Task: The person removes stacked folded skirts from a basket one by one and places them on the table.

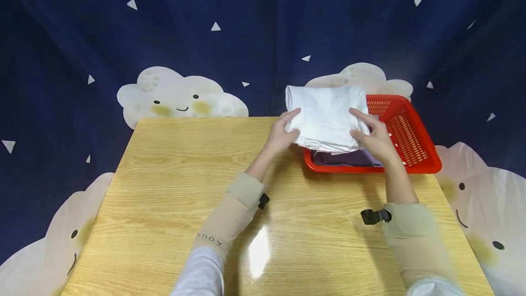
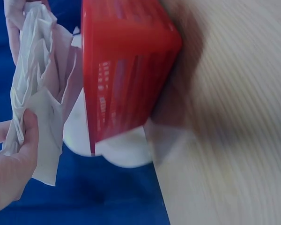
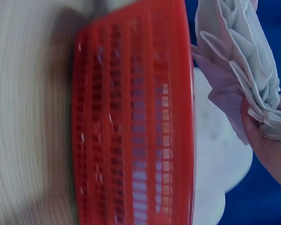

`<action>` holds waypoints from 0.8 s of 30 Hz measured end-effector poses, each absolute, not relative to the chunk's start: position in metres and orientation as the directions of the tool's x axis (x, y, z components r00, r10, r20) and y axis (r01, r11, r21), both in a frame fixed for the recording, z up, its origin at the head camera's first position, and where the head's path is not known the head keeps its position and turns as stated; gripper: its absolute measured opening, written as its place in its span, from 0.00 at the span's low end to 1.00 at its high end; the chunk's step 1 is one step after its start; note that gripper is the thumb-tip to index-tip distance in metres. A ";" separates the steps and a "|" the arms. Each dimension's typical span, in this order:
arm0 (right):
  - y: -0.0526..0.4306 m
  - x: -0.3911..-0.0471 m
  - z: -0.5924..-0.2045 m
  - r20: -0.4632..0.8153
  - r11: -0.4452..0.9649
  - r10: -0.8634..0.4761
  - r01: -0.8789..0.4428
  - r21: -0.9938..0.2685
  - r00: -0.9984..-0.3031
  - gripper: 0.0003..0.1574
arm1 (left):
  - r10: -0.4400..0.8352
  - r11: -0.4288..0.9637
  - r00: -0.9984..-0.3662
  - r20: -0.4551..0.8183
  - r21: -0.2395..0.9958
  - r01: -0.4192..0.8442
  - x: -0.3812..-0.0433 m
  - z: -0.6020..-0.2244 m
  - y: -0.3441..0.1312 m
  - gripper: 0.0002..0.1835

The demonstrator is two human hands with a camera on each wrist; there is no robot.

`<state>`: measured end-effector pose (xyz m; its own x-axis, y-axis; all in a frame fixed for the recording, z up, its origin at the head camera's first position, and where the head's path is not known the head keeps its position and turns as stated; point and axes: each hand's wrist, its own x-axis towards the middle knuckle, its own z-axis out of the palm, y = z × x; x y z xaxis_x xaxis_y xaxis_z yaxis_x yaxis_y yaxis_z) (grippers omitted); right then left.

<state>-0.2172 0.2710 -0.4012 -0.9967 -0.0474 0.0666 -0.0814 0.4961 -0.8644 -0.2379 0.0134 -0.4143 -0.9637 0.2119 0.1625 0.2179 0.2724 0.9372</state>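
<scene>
A folded white cloth (image 1: 326, 115), several layers thick, is held up level over the left part of a red plastic basket (image 1: 431, 159). My left hand (image 1: 281, 135) pinches its left edge between thumb and fingers. At the opposite edge, my right hand (image 1: 377, 141) grips it the same way. Both wrist views show the stacked folds of the white cloth (image 2: 30, 70) from the side, above the basket's rim, with the thumb underneath. Inside the basket lies a purple cloth (image 1: 349, 158), partly hidden by the white one.
The basket stands at the back right of a wooden table (image 1: 185, 172). Behind the table hangs a dark blue curtain (image 1: 255, 22) with white triangles and smiling clouds. Small black cameras (image 1: 371, 216) sit on both wrists.
</scene>
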 end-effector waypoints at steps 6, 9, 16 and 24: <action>0.237 -0.221 -0.412 0.163 0.371 -0.055 -0.172 -0.913 -0.985 0.36 | 0.182 0.237 -0.965 0.191 0.943 0.232 -0.236 -0.420 -0.018 0.31; 0.221 -0.223 -0.417 0.200 0.350 -0.059 -0.208 -0.913 -0.978 0.36 | 0.157 0.220 -0.971 0.182 0.952 0.214 -0.232 -0.424 -0.033 0.30; 0.181 -0.213 -0.409 0.244 0.310 -0.068 -0.253 -0.916 -0.967 0.33 | 0.129 0.166 -0.982 0.139 0.973 0.160 -0.215 -0.416 -0.064 0.30; 0.151 -0.218 -0.423 0.243 0.307 -0.070 -0.252 -0.918 -0.968 0.34 | 0.088 0.178 -0.991 0.097 0.978 0.111 -0.198 -0.405 -0.091 0.30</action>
<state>-0.2181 0.1514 -0.4234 -0.9676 -0.0698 0.2428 -0.2524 0.3073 -0.9175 -0.1982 -0.0908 -0.4045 -0.9914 0.0878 0.0971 0.1115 0.1779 0.9777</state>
